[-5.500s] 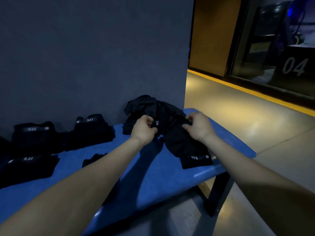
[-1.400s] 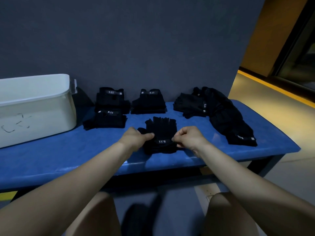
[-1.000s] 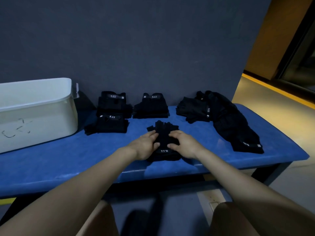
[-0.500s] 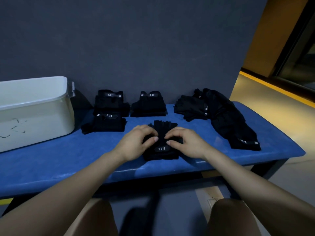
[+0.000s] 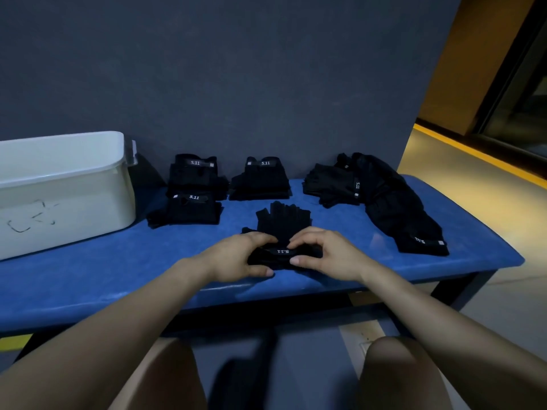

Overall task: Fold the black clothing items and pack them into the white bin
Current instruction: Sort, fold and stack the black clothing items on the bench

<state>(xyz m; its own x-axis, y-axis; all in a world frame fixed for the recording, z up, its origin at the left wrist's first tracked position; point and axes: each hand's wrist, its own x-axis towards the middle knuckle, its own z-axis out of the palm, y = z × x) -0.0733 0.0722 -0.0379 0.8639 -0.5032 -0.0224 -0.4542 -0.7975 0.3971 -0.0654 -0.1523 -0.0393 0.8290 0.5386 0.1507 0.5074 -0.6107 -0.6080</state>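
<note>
A black glove (image 5: 283, 223) with a white 5.11 label lies flat in the middle of the blue bench (image 5: 88, 273), fingers pointing to the wall. My left hand (image 5: 236, 257) pinches its cuff from the left, thumb at the near edge and fingers on top. My right hand (image 5: 327, 253) pinches the same cuff from the right. The white bin (image 5: 68, 199) stands at the bench's far left. Three folded black bundles sit behind: one (image 5: 192, 210) nearest the bin, one (image 5: 194, 173) behind it, one (image 5: 262, 180) to the right. An unfolded black heap (image 5: 393, 199) lies at the right.
A dark grey wall (image 5: 236, 69) runs right behind the bench. The bench's right end drops to a lit tan floor (image 5: 488, 187) with a yellow stripe. My knees show below the bench's front edge.
Both hands have slid back from on top of the glove to its near cuff, and now pinch that edge. The glove itself stays where it lay.
</note>
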